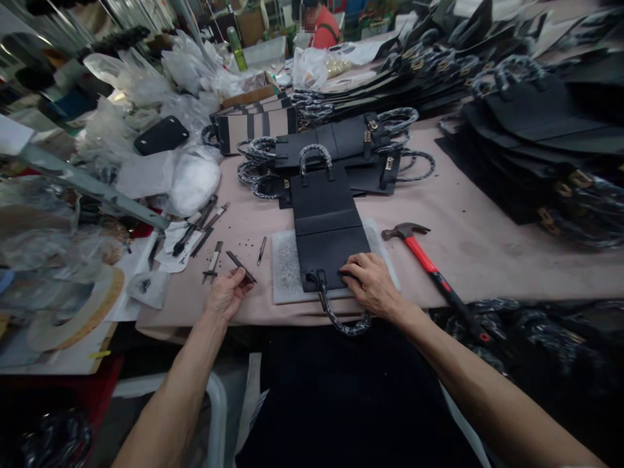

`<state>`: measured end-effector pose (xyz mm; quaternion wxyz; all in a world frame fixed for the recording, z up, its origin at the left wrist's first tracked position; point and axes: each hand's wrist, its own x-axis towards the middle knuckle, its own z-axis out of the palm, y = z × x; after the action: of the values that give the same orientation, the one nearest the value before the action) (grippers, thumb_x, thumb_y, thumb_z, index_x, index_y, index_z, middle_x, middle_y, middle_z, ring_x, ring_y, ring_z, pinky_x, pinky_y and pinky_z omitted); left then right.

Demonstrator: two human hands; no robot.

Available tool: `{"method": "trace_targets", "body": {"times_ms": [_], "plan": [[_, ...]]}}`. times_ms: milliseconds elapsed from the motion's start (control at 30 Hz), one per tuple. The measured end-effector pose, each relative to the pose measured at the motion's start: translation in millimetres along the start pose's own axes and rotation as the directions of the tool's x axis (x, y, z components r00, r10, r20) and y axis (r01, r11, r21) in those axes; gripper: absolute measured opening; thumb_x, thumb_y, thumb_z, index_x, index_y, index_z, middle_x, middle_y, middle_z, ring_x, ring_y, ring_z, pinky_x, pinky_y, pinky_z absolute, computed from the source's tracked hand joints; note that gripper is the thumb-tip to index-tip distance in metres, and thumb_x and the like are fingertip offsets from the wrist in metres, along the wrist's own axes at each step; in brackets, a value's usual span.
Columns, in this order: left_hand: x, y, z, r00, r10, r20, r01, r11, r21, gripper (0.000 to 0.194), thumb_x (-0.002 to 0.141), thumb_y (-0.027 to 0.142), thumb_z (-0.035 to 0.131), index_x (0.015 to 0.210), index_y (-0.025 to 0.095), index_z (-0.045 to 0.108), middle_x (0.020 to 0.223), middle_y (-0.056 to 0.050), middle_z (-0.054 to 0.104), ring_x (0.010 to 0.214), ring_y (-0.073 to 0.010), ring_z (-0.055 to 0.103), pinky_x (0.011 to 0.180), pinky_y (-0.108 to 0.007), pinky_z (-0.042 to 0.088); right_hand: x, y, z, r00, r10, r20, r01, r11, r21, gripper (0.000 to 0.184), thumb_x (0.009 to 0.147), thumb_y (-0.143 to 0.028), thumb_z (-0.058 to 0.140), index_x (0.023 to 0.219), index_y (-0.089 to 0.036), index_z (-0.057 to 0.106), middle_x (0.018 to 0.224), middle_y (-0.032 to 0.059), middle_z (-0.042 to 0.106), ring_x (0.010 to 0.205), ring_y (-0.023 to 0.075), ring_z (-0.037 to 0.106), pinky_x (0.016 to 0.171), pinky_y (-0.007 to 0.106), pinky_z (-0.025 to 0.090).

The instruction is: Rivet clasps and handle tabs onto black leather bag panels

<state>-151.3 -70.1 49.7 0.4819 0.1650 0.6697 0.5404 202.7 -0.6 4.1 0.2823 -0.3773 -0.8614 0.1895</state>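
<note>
My left hand [228,291] is closed, thumb and fingers pinching a dark, slim metal punch [247,274] just above the table's front edge. My right hand [373,283] lies on the lower right part of a flat black bag panel [324,201], its curled fingers closed at one end of the panel's plastic-wrapped handle [336,320]. That handle hangs over the table edge; a second wrapped handle [316,153] stands at the panel's far end. Beneath the panel is a pale slab [285,266]. A thin metal rod [262,250] lies between my left hand and the slab.
A claw hammer [422,253] with a red and black grip lies at right, its end past the table edge. More black bag panels [336,140] lie behind, with stacks [536,117] at right. Loose tools [195,227] and plastic bags [127,84] crowd the left. Someone in red [325,29] is far back.
</note>
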Motion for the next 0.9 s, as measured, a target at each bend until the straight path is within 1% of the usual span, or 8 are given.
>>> {"method": "trace_targets", "body": {"times_ms": [133, 300, 433, 500, 600, 700, 800, 900], "plan": [[-9.0, -13.4, 37.4, 0.990, -0.010, 0.142, 0.040, 0.977, -0.210, 0.024, 0.077, 0.015, 0.082, 0.093, 0.015, 0.063, 0.078, -0.001, 0.069, 0.071, -0.0136, 0.067, 0.065, -0.022, 0.057, -2.9, -7.0, -9.8, 0.996, -0.054, 0.070, 0.052, 0.998, 0.027, 0.020, 0.099, -0.020, 0.055, 0.109, -0.020, 0.073, 0.119, 0.0120, 0.063, 0.109, 0.0299, 0.054, 0.096, 0.050, 0.045], [-14.2, -26.7, 88.1, 0.948, 0.079, 0.308, 0.007, 0.964, -0.267, 0.048, 0.064, 0.027, 0.096, 0.100, 0.014, 0.067, 0.081, -0.003, 0.072, 0.075, -0.0165, 0.071, 0.071, -0.025, 0.060, -7.4, -15.7, -18.5, 0.987, -0.078, 0.138, 0.079, 0.997, -0.002, 0.027, 0.097, -0.013, 0.054, 0.117, -0.018, 0.072, 0.128, 0.0151, 0.060, 0.115, 0.0326, 0.051, 0.098, 0.054, 0.047], [-18.1, -40.6, 125.1, 0.923, 0.205, 0.325, -0.155, 0.973, -0.173, 0.042, 0.066, 0.030, 0.094, 0.095, 0.015, 0.068, 0.087, -0.005, 0.075, 0.079, -0.0202, 0.073, 0.074, -0.031, 0.062, -8.3, -16.5, -19.6, 0.986, -0.085, 0.142, 0.086, 0.996, -0.003, 0.028, 0.097, -0.011, 0.056, 0.119, -0.017, 0.071, 0.128, 0.0160, 0.059, 0.115, 0.0331, 0.050, 0.099, 0.054, 0.047], [-20.7, -47.5, 137.7, 0.884, 0.297, 0.360, -0.288, 0.954, -0.078, 0.031, 0.072, 0.027, 0.088, 0.095, 0.016, 0.069, 0.090, -0.005, 0.076, 0.083, -0.0209, 0.073, 0.078, -0.032, 0.062, -8.8, -15.8, -19.0, 0.987, -0.084, 0.134, 0.084, 0.996, 0.007, 0.028, 0.097, -0.010, 0.056, 0.119, -0.016, 0.071, 0.128, 0.0166, 0.058, 0.116, 0.0337, 0.051, 0.100, 0.056, 0.046], [-25.1, -55.7, 144.9, 0.797, 0.429, 0.425, -0.498, 0.865, 0.060, 0.015, 0.081, 0.019, 0.076, 0.095, 0.018, 0.072, 0.095, -0.005, 0.076, 0.088, -0.0209, 0.074, 0.084, -0.032, 0.061, -10.3, -14.4, -17.6, 0.989, -0.070, 0.129, 0.068, 0.998, 0.019, 0.029, 0.096, -0.010, 0.056, 0.120, -0.017, 0.070, 0.130, 0.0162, 0.058, 0.119, 0.0343, 0.050, 0.105, 0.059, 0.044], [-28.3, -61.7, 141.4, 0.694, 0.555, 0.458, -0.667, 0.735, 0.119, 0.012, 0.086, 0.014, 0.071, 0.096, 0.019, 0.072, 0.099, -0.005, 0.076, 0.094, -0.0209, 0.073, 0.091, -0.034, 0.060, -12.1, -13.2, -16.0, 0.991, -0.050, 0.126, 0.048, 0.999, 0.018, 0.029, 0.096, -0.010, 0.056, 0.121, -0.018, 0.069, 0.131, 0.0150, 0.058, 0.122, 0.0341, 0.049, 0.109, 0.061, 0.040], [-29.4, -65.7, 135.9, 0.613, 0.632, 0.475, -0.758, 0.639, 0.129, 0.015, 0.088, 0.010, 0.071, 0.100, 0.019, 0.071, 0.100, -0.005, 0.077, 0.096, -0.0202, 0.073, 0.093, -0.033, 0.059, -12.8, -12.3, -15.0, 0.992, -0.044, 0.117, 0.042, 0.999, 0.019, 0.029, 0.096, -0.010, 0.055, 0.120, -0.019, 0.069, 0.130, 0.0145, 0.059, 0.122, 0.0338, 0.049, 0.110, 0.062, 0.040], [-29.4, -67.3, 133.5, 0.578, 0.651, 0.493, -0.788, 0.602, 0.129, 0.016, 0.089, 0.010, 0.071, 0.102, 0.019, 0.070, 0.100, -0.005, 0.077, 0.096, -0.0204, 0.074, 0.093, -0.033, 0.059, -12.7, -11.6, -14.7, 0.993, -0.045, 0.107, 0.043, 0.999, 0.026, 0.029, 0.096, -0.010, 0.054, 0.120, -0.019, 0.069, 0.131, 0.0149, 0.058, 0.122, 0.0340, 0.049, 0.109, 0.062, 0.040]]}}
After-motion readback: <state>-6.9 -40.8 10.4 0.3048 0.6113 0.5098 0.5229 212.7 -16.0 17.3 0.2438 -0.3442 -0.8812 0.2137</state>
